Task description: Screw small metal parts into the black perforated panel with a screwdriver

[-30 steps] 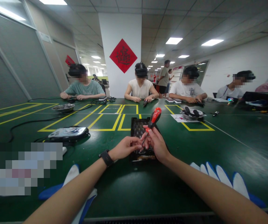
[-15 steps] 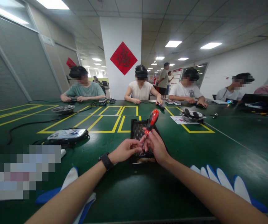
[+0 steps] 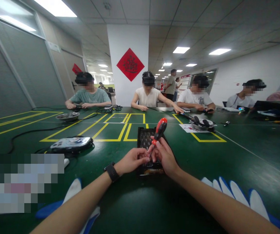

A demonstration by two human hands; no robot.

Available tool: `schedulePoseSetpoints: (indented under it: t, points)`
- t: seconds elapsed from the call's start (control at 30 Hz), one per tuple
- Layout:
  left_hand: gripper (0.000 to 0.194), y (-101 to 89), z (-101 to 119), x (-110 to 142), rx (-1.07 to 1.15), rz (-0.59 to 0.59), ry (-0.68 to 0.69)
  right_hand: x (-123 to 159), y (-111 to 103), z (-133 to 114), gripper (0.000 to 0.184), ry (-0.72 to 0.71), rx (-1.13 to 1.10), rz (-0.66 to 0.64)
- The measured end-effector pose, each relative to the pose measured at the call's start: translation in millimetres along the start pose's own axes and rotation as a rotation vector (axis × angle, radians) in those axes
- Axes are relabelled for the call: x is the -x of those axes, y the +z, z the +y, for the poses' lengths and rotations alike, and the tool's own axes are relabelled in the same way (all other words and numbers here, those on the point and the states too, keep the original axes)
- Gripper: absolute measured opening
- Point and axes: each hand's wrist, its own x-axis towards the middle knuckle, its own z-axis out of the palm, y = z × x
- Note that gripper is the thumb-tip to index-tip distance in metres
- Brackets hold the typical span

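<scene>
1. Table (image 3: 120,204): dark green, marked with yellow tape. Directions below run from the tray, 12 o'clock being the far side.
2. Co-worker (image 3: 147,97): seated across at 12 o'clock, one arm stretched out.
3. Tray (image 3: 139,138): black, on the table, directly beneath both hands; its contents are partly hidden by fingers.
4. Bowl (image 3: 204,124): holds black items; at 2 o'clock, over a white sheet.
5. Gloves (image 3: 230,189): white and blue; one at 4 o'clock, one at 8 o'clock, each partly covered by a forearm.
6. Right hand (image 3: 166,157): enters from 4 o'clock; fingers closed around the screwdriver's lower end.
7. Left hand (image 3: 131,160): enters from 8 o'clock; fingers drawn narrow beside the screwdriver's tip. Cannot tell whether they pinch anything.
8. Screwdriver (image 3: 160,129): red and black, over the tray; tilted, handle toward 1 o'clock, shaft down toward 7 o'clock.
9. Watch (image 3: 112,172): black, on the left wrist.
</scene>
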Motion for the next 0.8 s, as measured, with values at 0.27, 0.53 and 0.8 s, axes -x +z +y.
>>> schedulePoseSetpoints:
  t: [0.27,0.53,0.8]
  points:
    - [0.030,0.6,3.6,0.5,0.004,-0.003,-0.039,-0.2,0.1,-1.5,0.029,-0.005,-0.004,0.021]
    - [0.028,1.2,3.2,0.7,0.026,-0.006,-0.037,0.5,1.2,-3.0,0.030,0.004,0.007,0.013]
    - [0.029,2.0,4.6,0.4,-0.004,0.022,-0.036,0.6,1.0,-2.2,0.030,-0.005,0.017,0.016]
